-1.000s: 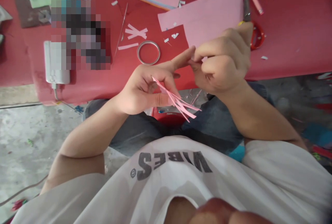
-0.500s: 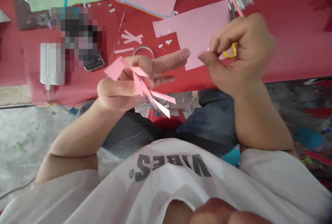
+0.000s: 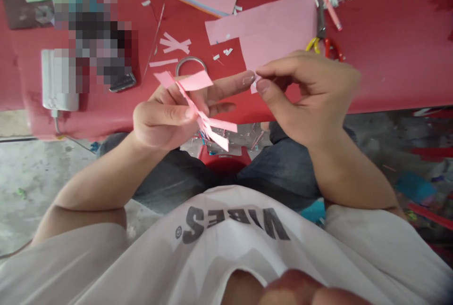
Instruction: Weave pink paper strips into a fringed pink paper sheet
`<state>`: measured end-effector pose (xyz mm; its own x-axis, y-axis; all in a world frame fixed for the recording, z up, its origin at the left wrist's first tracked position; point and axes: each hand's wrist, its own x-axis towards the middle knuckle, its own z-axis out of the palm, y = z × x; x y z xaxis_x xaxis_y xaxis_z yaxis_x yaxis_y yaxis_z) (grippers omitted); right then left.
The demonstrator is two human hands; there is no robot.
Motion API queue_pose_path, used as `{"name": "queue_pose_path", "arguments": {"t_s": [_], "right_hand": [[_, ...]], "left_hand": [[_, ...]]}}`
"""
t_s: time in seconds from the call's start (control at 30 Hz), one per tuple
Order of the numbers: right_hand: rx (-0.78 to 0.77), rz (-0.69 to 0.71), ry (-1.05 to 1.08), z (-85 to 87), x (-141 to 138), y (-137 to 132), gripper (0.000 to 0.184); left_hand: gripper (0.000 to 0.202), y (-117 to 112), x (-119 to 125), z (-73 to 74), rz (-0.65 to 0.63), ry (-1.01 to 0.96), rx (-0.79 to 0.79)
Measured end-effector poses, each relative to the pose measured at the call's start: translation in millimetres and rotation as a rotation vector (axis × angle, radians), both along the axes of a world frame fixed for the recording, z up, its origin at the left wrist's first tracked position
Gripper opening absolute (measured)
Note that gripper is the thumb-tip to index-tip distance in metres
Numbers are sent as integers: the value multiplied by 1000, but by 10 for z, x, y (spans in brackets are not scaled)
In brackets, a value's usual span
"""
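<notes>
Closer now, the right hand (image 3: 311, 97) has moved left, next to the left hand's (image 3: 159, 126) stretched-out fingertip. Its thumb and finger nearly meet; I can't tell if they pinch anything. The left hand pinches pink paper strips (image 3: 197, 81), just nearer than the silver ring (image 3: 191, 58) on the red table (image 3: 385, 50).

The scene is viewed by a single camera worn on the person's head, which is faced forward and steeply down, so that the white short-sleeved fabric T-shirt (image 3: 170, 267) is shown very near along the bottom edge. The bare left hand (image 3: 155, 121) and the bare right hand (image 3: 311, 93) are framed near the middle, somewhat farther from the lens, and beyond them the flat red-covered table (image 3: 389, 45) is cut off by the top edge.
</notes>
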<state>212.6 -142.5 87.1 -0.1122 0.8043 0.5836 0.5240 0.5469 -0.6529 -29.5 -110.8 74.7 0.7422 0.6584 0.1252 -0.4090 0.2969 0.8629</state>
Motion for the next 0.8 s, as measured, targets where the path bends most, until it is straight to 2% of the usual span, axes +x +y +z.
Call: {"name": "queue_pose_path", "arguments": {"t_s": [0.17, 0.23, 0.37, 0.43, 0.53, 0.7, 0.77, 0.8], "right_hand": [[-46, -15, 25, -50, -25, 8, 1], [-46, -23, 23, -59, -33, 13, 5], [-64, -67, -16, -30, -69, -21, 9], [-60, -88, -34, 2, -95, -51, 9], [-9, -125, -91, 48, -142, -96, 7], [69, -177, -216, 68, -235, -165, 12], [27, -134, -202, 62, -270, -199, 16], [-4, -84, -167, 61, -285, -216, 21]], "left_hand": [[35, 6, 24, 45, 9, 8, -4], [33, 6, 26, 42, 31, 29, -7], [24, -29, 18, 49, 77, 8, 91], [19, -67, 13, 71, 108, 59, 190], [19, -110, 15, 70, 127, 146, 430], [17, -5, 77, -141, 138, 55, 781], [22, 66, 100, -219, 172, -28, 956], [21, 91, 104, -237, 197, 12, 1031]]}}
